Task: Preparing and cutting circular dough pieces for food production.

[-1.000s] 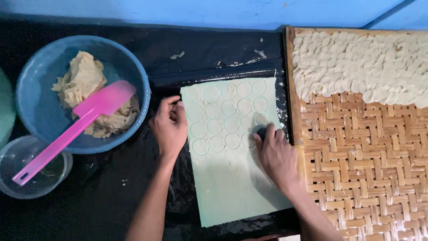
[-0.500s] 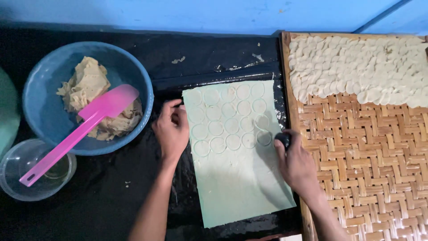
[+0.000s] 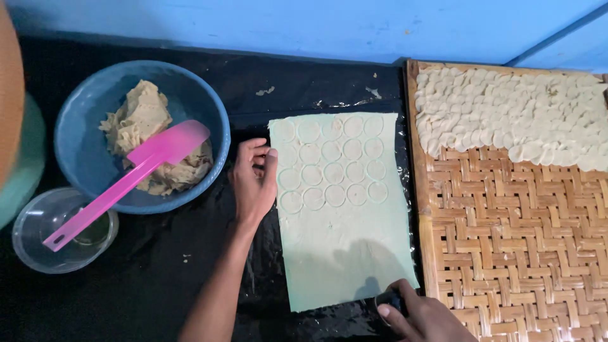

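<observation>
dough sheet (image 3: pixel 342 253) lies long axis near-to-far on black worktop, cut circles filling far half; left hand (image 3: pixel 254 180) curled, fingertips pressing sheet's left edge; right hand (image 3: pixel 423 318) at near-right corner, gripping small dark cutter (image 3: pixel 391 299), nearer uncut half

Right hand (image 3: pixel 423 318): cut off by frame edge at 6 o'clock; only knuckles and thumb visible. Small dark object (image 3: pixel 391 299) in its grip mostly covered by fingers, kind indeterminate. Woven tray (image 3: pixel 506 253) runs out at 3 o'clock. Clear bowl (image 3: pixel 38 244) contents unresolvable.
</observation>
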